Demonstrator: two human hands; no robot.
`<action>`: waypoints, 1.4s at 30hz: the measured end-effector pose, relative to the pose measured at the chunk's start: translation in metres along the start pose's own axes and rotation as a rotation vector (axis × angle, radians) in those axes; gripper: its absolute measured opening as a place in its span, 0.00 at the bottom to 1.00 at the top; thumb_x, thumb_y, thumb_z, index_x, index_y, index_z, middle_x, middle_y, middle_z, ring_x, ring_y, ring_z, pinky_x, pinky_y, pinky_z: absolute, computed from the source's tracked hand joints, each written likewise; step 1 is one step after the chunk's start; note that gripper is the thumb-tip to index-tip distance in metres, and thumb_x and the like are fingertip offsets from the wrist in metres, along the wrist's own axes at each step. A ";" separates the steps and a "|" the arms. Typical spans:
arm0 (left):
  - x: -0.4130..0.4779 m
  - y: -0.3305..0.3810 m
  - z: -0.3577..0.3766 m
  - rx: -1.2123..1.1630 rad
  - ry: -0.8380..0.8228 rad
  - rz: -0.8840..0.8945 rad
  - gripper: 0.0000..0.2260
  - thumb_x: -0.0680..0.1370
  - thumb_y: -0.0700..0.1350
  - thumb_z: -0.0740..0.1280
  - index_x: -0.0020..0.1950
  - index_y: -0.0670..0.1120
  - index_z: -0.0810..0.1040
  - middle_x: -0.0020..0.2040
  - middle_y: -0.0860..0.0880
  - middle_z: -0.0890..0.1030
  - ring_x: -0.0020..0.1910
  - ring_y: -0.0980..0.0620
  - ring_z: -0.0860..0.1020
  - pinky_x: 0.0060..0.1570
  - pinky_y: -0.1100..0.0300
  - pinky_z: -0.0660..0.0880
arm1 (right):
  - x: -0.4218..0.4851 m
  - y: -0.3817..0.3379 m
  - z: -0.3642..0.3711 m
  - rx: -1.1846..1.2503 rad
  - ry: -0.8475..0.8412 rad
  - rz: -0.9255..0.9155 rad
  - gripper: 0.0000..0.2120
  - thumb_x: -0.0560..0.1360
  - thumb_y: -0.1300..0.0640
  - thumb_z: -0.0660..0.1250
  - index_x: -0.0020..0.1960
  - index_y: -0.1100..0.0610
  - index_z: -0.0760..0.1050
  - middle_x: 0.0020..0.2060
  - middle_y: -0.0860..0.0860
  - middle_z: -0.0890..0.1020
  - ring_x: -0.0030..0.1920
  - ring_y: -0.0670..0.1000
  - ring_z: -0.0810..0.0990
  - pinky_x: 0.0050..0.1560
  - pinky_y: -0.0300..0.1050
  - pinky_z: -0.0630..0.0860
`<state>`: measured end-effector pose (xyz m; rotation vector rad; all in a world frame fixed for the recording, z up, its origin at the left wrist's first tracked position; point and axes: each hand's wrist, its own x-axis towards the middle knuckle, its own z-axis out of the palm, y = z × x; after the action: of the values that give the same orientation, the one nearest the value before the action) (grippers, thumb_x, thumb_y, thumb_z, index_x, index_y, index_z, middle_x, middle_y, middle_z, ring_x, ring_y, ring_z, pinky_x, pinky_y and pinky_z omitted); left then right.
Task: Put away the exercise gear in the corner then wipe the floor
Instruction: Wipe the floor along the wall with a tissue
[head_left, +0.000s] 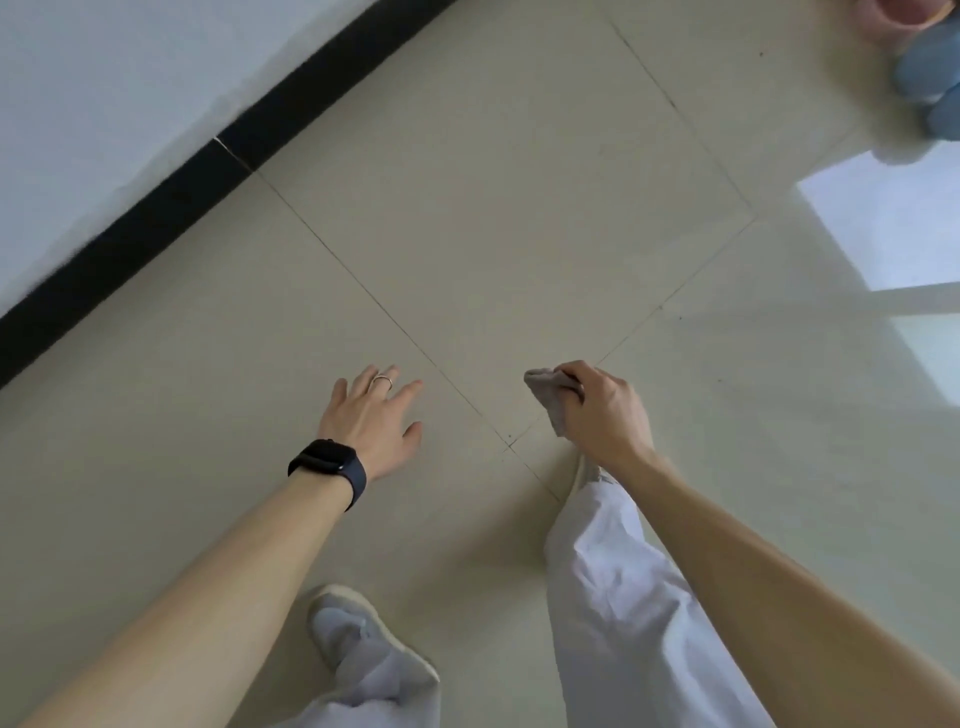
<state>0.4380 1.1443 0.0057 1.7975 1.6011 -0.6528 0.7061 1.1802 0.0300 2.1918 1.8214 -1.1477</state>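
My right hand (605, 410) is closed around a small grey cloth (548, 400), held just above the beige tiled floor (493, 218) near a crossing of tile joints. My left hand (371, 418) is stretched out over the floor with fingers spread and nothing in it; it wears a ring, and a black watch sits on the wrist. Blue and pink rounded exercise gear (930, 67) lies at the top right corner, cut off by the frame edge.
A white wall with a black skirting board (156, 218) runs diagonally along the upper left. My white trouser legs and a pale shoe (353, 629) are at the bottom. A bright window reflection (893, 228) lies on the floor at the right.
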 end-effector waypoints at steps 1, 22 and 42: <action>0.021 0.001 0.007 0.025 0.007 0.015 0.25 0.81 0.57 0.56 0.79 0.56 0.58 0.80 0.47 0.58 0.79 0.45 0.52 0.73 0.46 0.54 | 0.017 0.007 0.006 -0.007 0.022 -0.005 0.14 0.78 0.49 0.57 0.55 0.49 0.79 0.50 0.47 0.82 0.48 0.52 0.79 0.42 0.46 0.75; 0.236 -0.026 0.100 0.012 0.557 0.129 0.31 0.77 0.69 0.50 0.79 0.64 0.49 0.82 0.54 0.45 0.80 0.46 0.44 0.72 0.31 0.43 | 0.165 0.083 0.160 -0.202 0.590 -0.221 0.21 0.82 0.48 0.60 0.74 0.51 0.69 0.78 0.54 0.62 0.79 0.59 0.55 0.76 0.56 0.53; 0.259 -0.133 0.036 -0.063 0.588 -0.029 0.34 0.75 0.71 0.47 0.79 0.64 0.47 0.82 0.50 0.45 0.80 0.44 0.43 0.72 0.33 0.42 | 0.224 0.074 0.136 -0.028 0.490 0.351 0.29 0.84 0.43 0.43 0.81 0.53 0.40 0.80 0.50 0.41 0.79 0.51 0.35 0.77 0.56 0.35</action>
<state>0.3433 1.3002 -0.2243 2.0352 1.9928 -0.0719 0.7082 1.2746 -0.2255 2.8055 1.4662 -0.5468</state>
